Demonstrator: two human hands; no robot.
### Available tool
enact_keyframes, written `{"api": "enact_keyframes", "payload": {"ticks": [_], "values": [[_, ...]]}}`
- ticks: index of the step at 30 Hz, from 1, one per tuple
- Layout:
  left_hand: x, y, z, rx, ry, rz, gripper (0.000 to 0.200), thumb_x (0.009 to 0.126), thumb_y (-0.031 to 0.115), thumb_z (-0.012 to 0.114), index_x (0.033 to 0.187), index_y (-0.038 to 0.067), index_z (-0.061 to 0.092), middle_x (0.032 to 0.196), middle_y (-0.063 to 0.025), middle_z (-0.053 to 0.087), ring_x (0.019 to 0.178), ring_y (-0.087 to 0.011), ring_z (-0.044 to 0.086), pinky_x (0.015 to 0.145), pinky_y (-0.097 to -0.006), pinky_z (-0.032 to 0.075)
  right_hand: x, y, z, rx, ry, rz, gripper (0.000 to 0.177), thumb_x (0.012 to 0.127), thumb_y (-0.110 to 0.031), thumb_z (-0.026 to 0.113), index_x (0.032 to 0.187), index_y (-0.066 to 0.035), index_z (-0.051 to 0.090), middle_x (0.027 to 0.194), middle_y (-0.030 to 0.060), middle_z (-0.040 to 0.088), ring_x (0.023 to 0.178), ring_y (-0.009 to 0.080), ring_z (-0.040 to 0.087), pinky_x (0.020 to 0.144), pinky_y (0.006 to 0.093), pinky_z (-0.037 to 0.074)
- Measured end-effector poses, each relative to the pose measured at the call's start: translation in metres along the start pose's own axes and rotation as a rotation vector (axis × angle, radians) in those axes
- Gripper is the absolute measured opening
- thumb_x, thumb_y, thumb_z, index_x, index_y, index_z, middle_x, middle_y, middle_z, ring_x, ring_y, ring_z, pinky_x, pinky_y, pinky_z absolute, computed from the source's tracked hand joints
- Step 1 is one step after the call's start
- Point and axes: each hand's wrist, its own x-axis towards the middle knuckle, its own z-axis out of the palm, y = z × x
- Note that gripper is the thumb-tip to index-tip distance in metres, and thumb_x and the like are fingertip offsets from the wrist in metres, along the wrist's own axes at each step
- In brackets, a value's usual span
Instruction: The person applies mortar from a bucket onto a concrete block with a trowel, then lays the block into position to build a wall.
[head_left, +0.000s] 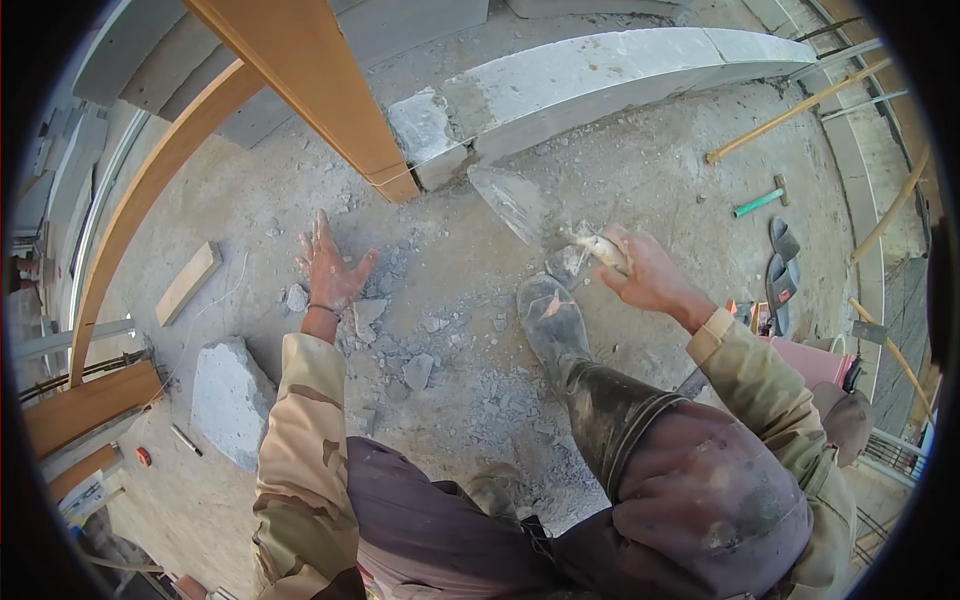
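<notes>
My right hand (648,268) is closed around the handle of a trowel (515,205). The trowel's broad, dusty blade points up and left, close to the end of a low row of pale blocks (590,75). Over the floor at the left, my left hand (333,272) has its fingers spread and holds nothing. Broken grey chips (417,371) lie below and to the right of it. An orange-brown wooden frame post (320,85) stands against the left end of the block row, with a thin string around its foot.
A large block piece (232,400) and a short wooden offcut (188,283) lie at the left. My boot (553,320) is just below the trowel. A green-handled hammer (760,202), sandals (780,275) and a wooden pole (795,112) are at the right.
</notes>
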Motion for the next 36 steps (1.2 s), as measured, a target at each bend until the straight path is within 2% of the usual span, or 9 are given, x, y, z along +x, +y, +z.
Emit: {"api": "enact_keyframes", "payload": {"ticks": [3,6,16,21,25,27,30,32,36], "values": [[0.002,-0.001,0.0,-0.032,0.025,0.03,0.125,0.083,0.055,0.082,0.17,0.002,0.01,0.17,-0.0283,0.031,0.159,-0.0572,0.013,0.125,-0.0726,0.009,0.025,0.011,-0.021,-0.251,-0.149,0.044,0.037,0.093,-0.023,0.068,0.124,-0.005,0.06,0.106,0.0244,0.072,0.093,0.0446,0.071,0.078,0.0523,0.057],[0.001,-0.005,0.0,-0.065,0.051,0.067,0.123,0.084,0.054,0.082,0.17,0.002,0.011,0.17,-0.0292,0.031,0.159,-0.0578,0.013,0.126,-0.0718,0.009,0.056,0.037,-0.017,-0.411,-0.011,-0.111,0.035,0.093,-0.024,0.071,0.122,-0.008,0.059,0.103,0.0205,0.071,0.089,0.0432,0.071,0.078,0.0525,0.056],[0.014,0.018,0.002,-0.238,0.055,0.172,0.125,0.08,0.049,0.088,0.169,0.0,0.015,0.17,-0.0292,0.029,0.159,-0.0578,0.01,0.128,-0.0665,0.013,0.122,0.027,-0.021,-0.543,0.002,-0.149,0.028,0.093,-0.016,0.068,0.12,-0.01,0.061,0.102,0.0192,0.071,0.094,0.0415,0.072,0.076,0.0535,0.057],[0.018,0.039,0.005,-0.329,0.073,0.259,0.133,0.074,0.046,0.094,0.168,-0.003,0.014,0.168,-0.0307,0.031,0.16,-0.053,0.015,0.13,-0.0562,0.019,0.057,0.052,-0.039,-0.291,0.01,0.222,0.027,0.091,-0.015,0.07,0.117,-0.011,0.072,0.093,0.0197,0.074,0.091,0.0388,0.074,0.08,0.0519,0.057],[0.031,0.076,0.012,-0.638,0.129,0.278,0.124,0.07,0.037,0.099,0.161,-0.005,0.025,0.157,-0.027,0.046,0.149,-0.04,0.041,0.124,-0.047,0.033,-0.006,0.056,-0.049,0.169,-0.048,0.316,0.02,0.093,-0.018,0.073,0.11,-0.006,0.075,0.084,0.0157,0.073,0.073,0.027,0.072,0.069,0.0431,0.056],[0.039,0.086,0.016,-0.715,0.106,0.25,0.12,0.069,0.034,0.1,0.158,-0.005,0.03,0.152,-0.0247,0.051,0.143,-0.0359,0.048,0.122,-0.0449,0.038,-0.013,0.029,-0.066,0.947,-0.091,0.404,0.02,0.098,-0.019,0.072,0.108,-0.002,0.069,0.08,0.0096,0.067,0.065,0.0164,0.066,0.058,0.0335,0.052],[0.06,0.082,0.035,-0.653,0.26,0.243,0.104,0.069,0.033,0.101,0.146,-0.003,0.042,0.137,-0.0199,0.061,0.129,-0.0313,0.06,0.112,-0.0433,0.047,0.03,-0.032,-0.081,1.23,0.158,0.155,0.025,0.102,-0.023,0.068,0.108,0.0,0.064,0.08,0.0066,0.064,0.06,0.0126,0.064,0.052,0.0283,0.049],[0.076,0.071,0.039,-0.807,0.095,0.194,0.091,0.068,0.031,0.102,0.135,-0.002,0.051,0.124,-0.0163,0.067,0.115,-0.0286,0.066,0.101,-0.0408,0.054,0.063,-0.073,-0.087,1.155,0.15,0.166,0.028,0.104,-0.024,0.066,0.114,0.001,0.06,0.08,0.0058,0.061,0.055,0.0138,0.062,0.049,0.0306,0.049],[0.087,0.07,0.025,-0.858,0.086,0.325,0.073,0.067,0.03,0.102,0.118,-0.001,0.06,0.109,-0.0115,0.07,0.099,-0.0244,0.069,0.088,-0.0377,0.058,0.108,-0.095,-0.064,0.995,-0.009,0.182,0.029,0.106,-0.026,0.062,0.118,0.0,0.058,0.078,0.0069,0.06,0.053,0.0156,0.062,0.047,0.0319,0.05]]}}
